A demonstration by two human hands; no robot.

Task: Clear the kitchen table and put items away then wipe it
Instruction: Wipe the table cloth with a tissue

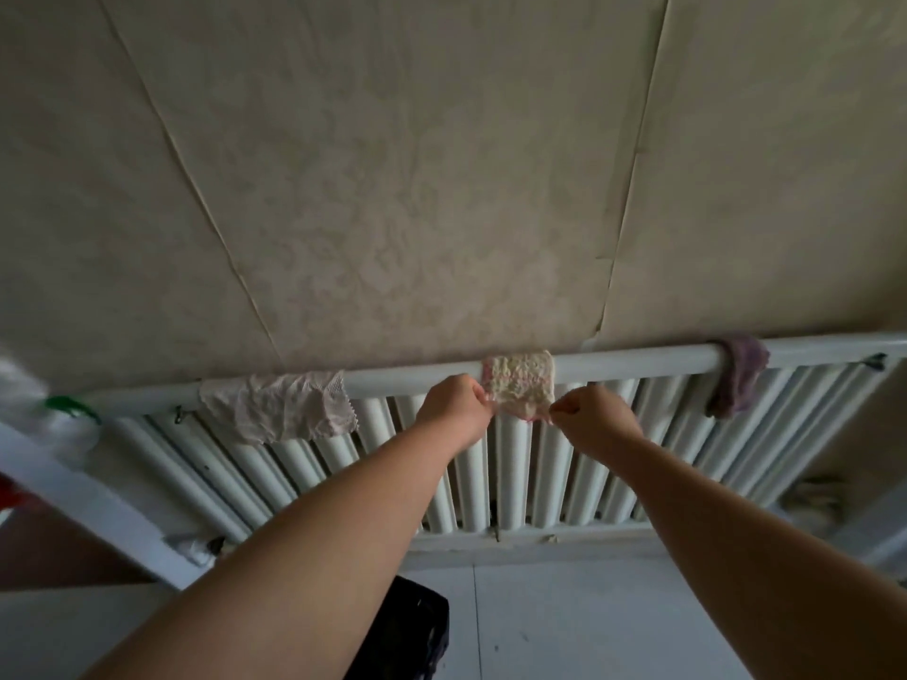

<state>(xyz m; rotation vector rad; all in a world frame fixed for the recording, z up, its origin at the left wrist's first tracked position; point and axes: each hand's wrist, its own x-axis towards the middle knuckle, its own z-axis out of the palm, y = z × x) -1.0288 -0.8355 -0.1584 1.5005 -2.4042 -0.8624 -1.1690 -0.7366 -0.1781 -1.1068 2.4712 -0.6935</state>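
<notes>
A white radiator (515, 463) is running across mid-frame, a cream cloth (518, 385) hanging over its top rail at centre.
The left hand (454, 402) and the right hand (591, 417) are each pinching a lower corner; the cloth is looking soft, light and limp, best lifted there. Three cloths in all: pale cloth (280, 409) left, purple cloth (736, 375) right.

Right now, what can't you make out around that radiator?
Head view:
- White-and-green object, left edge: blurred, cut off.
- Black object, bottom: partly behind the left forearm, unidentifiable.
- Cream cloth: back half hidden behind the radiator rail.
- Left hand and right hand pinching it: fingertips curled out of sight.
</notes>
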